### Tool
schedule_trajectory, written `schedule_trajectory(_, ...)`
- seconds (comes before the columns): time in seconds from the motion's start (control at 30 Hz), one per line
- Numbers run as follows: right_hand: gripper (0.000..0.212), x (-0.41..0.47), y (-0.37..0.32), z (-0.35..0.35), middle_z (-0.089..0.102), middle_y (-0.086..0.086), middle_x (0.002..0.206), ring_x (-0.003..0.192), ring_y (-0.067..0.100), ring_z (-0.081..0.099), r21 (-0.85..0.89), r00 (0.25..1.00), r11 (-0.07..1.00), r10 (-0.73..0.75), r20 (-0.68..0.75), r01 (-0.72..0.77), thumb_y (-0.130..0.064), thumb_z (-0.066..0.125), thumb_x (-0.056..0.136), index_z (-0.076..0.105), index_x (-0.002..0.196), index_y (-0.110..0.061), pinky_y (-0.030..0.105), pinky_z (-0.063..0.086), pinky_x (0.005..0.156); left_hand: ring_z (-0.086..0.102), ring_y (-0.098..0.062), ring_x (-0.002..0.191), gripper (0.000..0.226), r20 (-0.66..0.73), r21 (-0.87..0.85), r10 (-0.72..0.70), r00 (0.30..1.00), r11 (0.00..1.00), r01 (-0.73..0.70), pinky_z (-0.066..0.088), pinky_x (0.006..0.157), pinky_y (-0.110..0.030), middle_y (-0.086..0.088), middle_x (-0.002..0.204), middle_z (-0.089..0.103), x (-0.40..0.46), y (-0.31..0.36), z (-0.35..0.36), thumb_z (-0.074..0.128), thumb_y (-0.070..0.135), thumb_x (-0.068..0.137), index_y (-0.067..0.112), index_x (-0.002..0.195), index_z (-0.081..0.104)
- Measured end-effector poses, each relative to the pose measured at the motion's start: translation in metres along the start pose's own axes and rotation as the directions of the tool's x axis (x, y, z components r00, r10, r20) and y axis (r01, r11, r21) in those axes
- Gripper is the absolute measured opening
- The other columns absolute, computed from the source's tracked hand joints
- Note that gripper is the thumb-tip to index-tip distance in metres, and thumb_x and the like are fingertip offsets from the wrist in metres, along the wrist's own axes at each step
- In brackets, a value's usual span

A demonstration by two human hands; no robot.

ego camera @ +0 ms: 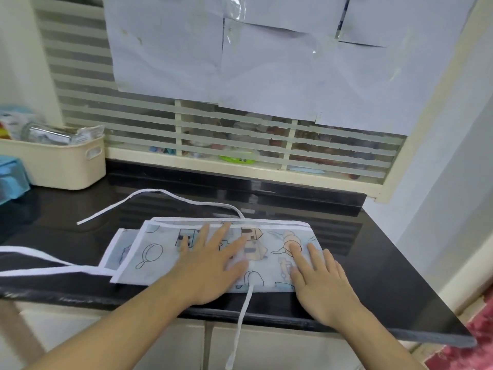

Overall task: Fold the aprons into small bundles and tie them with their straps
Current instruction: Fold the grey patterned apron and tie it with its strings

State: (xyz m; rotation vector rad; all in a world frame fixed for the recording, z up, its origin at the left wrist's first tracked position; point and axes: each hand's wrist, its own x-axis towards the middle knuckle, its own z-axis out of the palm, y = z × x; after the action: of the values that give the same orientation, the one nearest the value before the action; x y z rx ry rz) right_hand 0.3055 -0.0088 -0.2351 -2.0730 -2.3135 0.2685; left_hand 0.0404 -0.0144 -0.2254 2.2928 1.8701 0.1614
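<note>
Apron flat under both hands

No readable text anywhere. The apron carries only line drawings, a frying pan, houses, a rolling pin, no words. The paper sheets taped over the window look blank. Packets in the cream basket have print on them, but it is too blurred to make out. The green item behind the blind slats shows dark marks, unreadable. No labels, brands, numbers or signs can be read on the black counter either.
</note>
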Motion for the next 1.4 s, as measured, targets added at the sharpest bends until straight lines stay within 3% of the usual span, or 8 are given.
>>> schedule_trajectory(0.17, 0.082, 0.002, 0.012, -0.002, 0.011, -0.007, 0.171, 0.157, 0.023, 0.010, 0.146, 0.998, 0.988, 0.055, -0.029, -0.050, -0.079, 0.011, 0.094, 0.009, 0.162, -0.034, 0.041, 0.019, 0.127, -0.027, -0.028, 0.156, 0.068, 0.060, 0.079, -0.039, 0.997, 0.996, 0.034, -0.016, 0.122, -0.066, 0.016, 0.170, -0.022, 0.005, -0.004, 0.016, 0.005, 0.086, 0.091, 0.064, 0.153, -0.016)
schedule_trajectory(0.33, 0.043, 0.001, 0.007, -0.019, 0.059, -0.006, 0.109, 0.105, 0.022, 0.057, 0.391, 0.947, 0.901, 0.272, -0.171, -0.188, -0.056, 0.068, 0.075, 0.053, 0.106, -0.028, 0.041, 0.054, 0.087, -0.027, -0.029, 0.156, 0.081, 0.054, 0.061, -0.045, 0.998, 0.997, 0.042, -0.017, 0.121, -0.068, 0.015, 0.170, -0.021, 0.003, -0.003, 0.016, 0.006, 0.096, 0.081, 0.064, 0.153, -0.014)
schedule_trajectory(0.57, 0.021, -0.009, 0.026, -0.057, 0.059, 0.001, 0.055, 0.046, 0.015, 0.049, 0.698, 0.945, 0.653, 0.308, 0.109, -0.293, -0.014, 0.073, 0.091, 0.076, 0.078, 0.002, 0.027, 0.038, 0.053, -0.028, -0.031, 0.156, 0.094, 0.078, 0.059, -0.053, 0.996, 0.997, 0.048, -0.016, 0.120, -0.069, 0.014, 0.170, -0.022, 0.004, -0.003, 0.015, 0.009, 0.104, 0.072, 0.064, 0.153, -0.016)
schedule_trajectory(0.73, 0.020, -0.018, 0.037, -0.060, 0.053, 0.009, 0.060, 0.056, 0.019, 0.034, 0.875, 0.951, 0.453, 0.308, 0.027, -0.172, -0.004, 0.067, 0.094, 0.077, 0.077, -0.004, 0.030, 0.029, 0.050, -0.030, -0.032, 0.155, 0.095, 0.116, 0.046, -0.036, 0.993, 0.998, 0.030, -0.018, 0.120, -0.069, 0.014, 0.169, -0.024, 0.012, 0.011, 0.015, 0.010, 0.104, 0.072, 0.063, 0.153, -0.017)
schedule_trajectory(1.0, 0.015, -0.036, 0.053, -0.044, 0.076, 0.021, 0.096, 0.078, 0.032, 0.063, 0.985, 0.927, 0.168, 0.365, -0.083, 0.022, -0.014, 0.062, 0.099, 0.075, 0.102, -0.006, 0.041, 0.050, 0.065, -0.026, -0.030, 0.157, 0.092, 0.091, 0.010, 0.074, 0.993, 0.997, -0.075, -0.016, 0.121, -0.067, 0.013, 0.172, -0.017, 0.040, 0.046, 0.020, 0.015, 0.101, 0.076, 0.062, 0.155, -0.010)
schedule_trajectory(1.13, 0.019, -0.034, 0.036, -0.038, 0.080, 0.006, 0.105, 0.097, 0.029, 0.077, 0.982, 0.965, 0.190, 0.262, -0.035, -0.016, -0.015, 0.065, 0.100, 0.070, 0.119, -0.016, 0.048, 0.062, 0.086, -0.024, -0.026, 0.158, 0.087, 0.087, -0.018, 0.091, 0.992, 0.996, -0.090, -0.016, 0.123, -0.064, 0.016, 0.171, -0.016, 0.040, 0.049, 0.017, 0.021, 0.095, 0.083, 0.060, 0.158, -0.005)
schedule_trajectory(1.23, 0.025, -0.030, 0.018, -0.035, 0.081, 0.003, 0.101, 0.090, 0.026, 0.079, 0.977, 0.961, 0.211, 0.273, -0.034, -0.025, -0.002, 0.059, 0.100, 0.069, 0.117, -0.017, 0.044, 0.064, 0.077, -0.016, -0.015, 0.159, 0.077, 0.029, -0.218, 0.065, 0.997, 0.974, -0.057, -0.010, 0.128, -0.055, 0.015, 0.173, -0.009, 0.037, 0.037, 0.005, 0.045, 0.070, 0.095, 0.052, 0.162, 0.009)
schedule_trajectory(1.4, 0.030, -0.027, 0.012, -0.032, 0.080, -0.004, 0.093, 0.081, 0.025, 0.077, 0.973, 0.883, 0.230, 0.453, -0.122, 0.016, 0.005, 0.056, 0.094, 0.072, 0.109, -0.016, 0.036, 0.062, 0.058, -0.008, -0.016, 0.161, 0.073, -0.022, -0.019, -0.047, 0.999, 0.999, 0.047, -0.007, 0.130, -0.047, 0.012, 0.174, -0.003, 0.020, -0.016, 0.001, 0.027, 0.074, 0.099, 0.046, 0.164, 0.010)
